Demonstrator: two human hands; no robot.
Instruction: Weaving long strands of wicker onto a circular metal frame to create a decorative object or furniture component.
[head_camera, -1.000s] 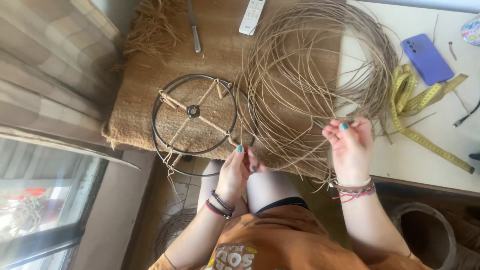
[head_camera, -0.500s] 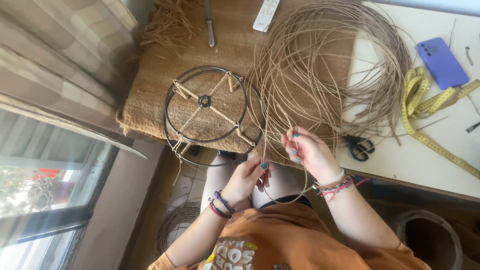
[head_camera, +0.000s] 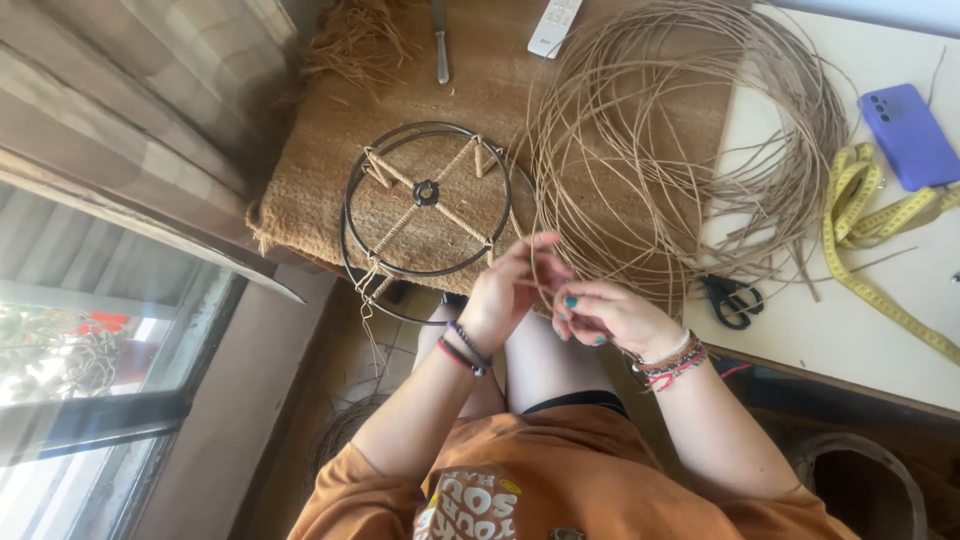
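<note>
A black round wire frame (head_camera: 427, 196) with spokes partly wrapped in tan cord lies on a brown woven mat (head_camera: 330, 190). To its right sits a big loose coil of tan rattan strands (head_camera: 680, 150). My left hand (head_camera: 510, 285) hovers at the frame's lower right rim, fingers pinching a thin strand. My right hand (head_camera: 605, 315) is close beside it, fingers curled on the same strand from the coil. Both hands meet just over the table's near edge, above my knees.
Black scissors (head_camera: 732, 300) lie right of my right hand. A yellow tape measure (head_camera: 880, 250) and a purple phone (head_camera: 908, 135) rest on the white tabletop (head_camera: 800, 330). A knife (head_camera: 440, 42) and a white remote (head_camera: 553, 25) lie at the far side. Loose fibre tufts (head_camera: 360, 40) sit top left.
My right hand has come down and left from the coil to meet my left hand near the frame's rim. The view has shifted slightly.
</note>
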